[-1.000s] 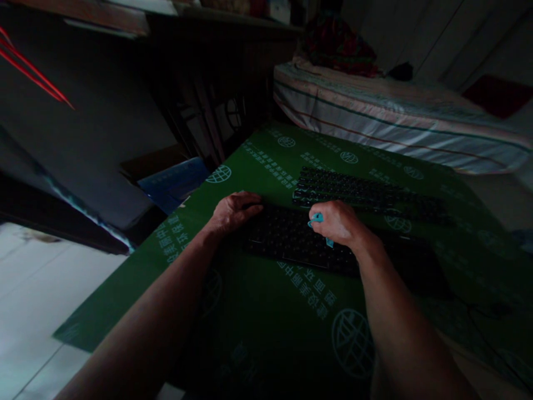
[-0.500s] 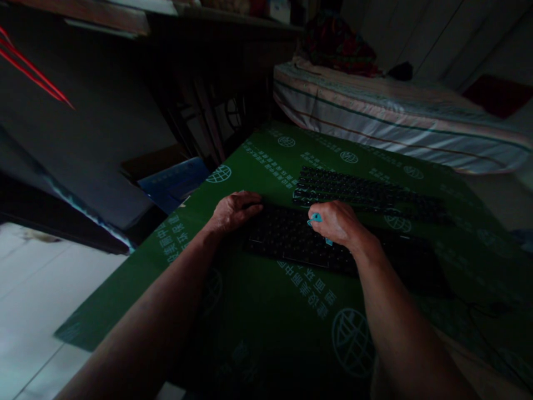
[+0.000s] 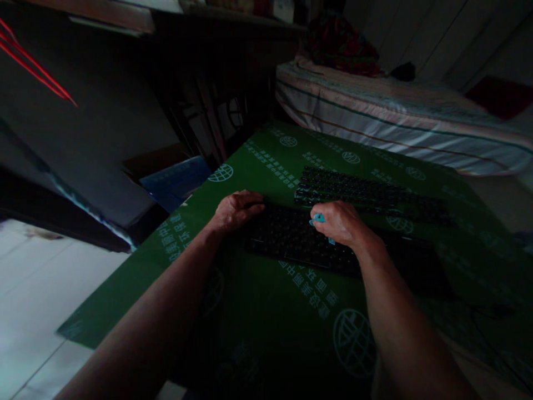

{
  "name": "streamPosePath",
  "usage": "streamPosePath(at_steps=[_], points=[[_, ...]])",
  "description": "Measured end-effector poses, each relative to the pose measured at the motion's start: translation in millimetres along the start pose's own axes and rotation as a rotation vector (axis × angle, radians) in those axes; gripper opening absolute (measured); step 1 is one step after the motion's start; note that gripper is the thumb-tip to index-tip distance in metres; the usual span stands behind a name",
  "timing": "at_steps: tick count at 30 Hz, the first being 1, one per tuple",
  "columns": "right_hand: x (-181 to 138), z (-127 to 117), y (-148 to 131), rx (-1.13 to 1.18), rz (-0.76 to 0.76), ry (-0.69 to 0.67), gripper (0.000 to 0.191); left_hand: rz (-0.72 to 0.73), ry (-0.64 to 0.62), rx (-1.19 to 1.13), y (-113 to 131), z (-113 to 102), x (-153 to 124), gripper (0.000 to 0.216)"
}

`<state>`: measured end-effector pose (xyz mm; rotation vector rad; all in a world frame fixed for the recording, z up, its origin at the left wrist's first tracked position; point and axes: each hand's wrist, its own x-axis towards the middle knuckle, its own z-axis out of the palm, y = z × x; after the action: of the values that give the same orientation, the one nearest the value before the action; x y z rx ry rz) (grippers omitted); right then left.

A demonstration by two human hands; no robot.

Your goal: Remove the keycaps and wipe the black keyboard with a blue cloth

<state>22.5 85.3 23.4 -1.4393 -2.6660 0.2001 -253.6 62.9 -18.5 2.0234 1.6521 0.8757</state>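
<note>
A black keyboard (image 3: 291, 241) lies on a green printed sheet (image 3: 266, 294). My left hand (image 3: 235, 210) rests curled over the keyboard's left end, fingers pressed on its edge. My right hand (image 3: 339, 221) is closed around a small light-blue tool (image 3: 318, 219) held against the keys near the keyboard's middle. A second black keyboard (image 3: 366, 194) lies just beyond the first, touched by neither hand.
A striped mattress (image 3: 395, 119) borders the far side of the sheet, with a dark red bundle (image 3: 339, 47) on it. A blue flat object (image 3: 175, 178) and dark furniture stand to the left. Pale floor (image 3: 29, 311) shows at the lower left. The room is dim.
Both hands stay in place on the near keyboard. The view has shifted very slightly.
</note>
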Motion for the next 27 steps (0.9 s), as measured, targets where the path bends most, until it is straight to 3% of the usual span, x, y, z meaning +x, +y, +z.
streamPosePath(at_steps=[27], points=[[-2.8,-10.3,1.2,0.051,0.081,-0.055,0.019,0.020,0.014,-0.014,-2.1,-0.1,0.1,0.053]])
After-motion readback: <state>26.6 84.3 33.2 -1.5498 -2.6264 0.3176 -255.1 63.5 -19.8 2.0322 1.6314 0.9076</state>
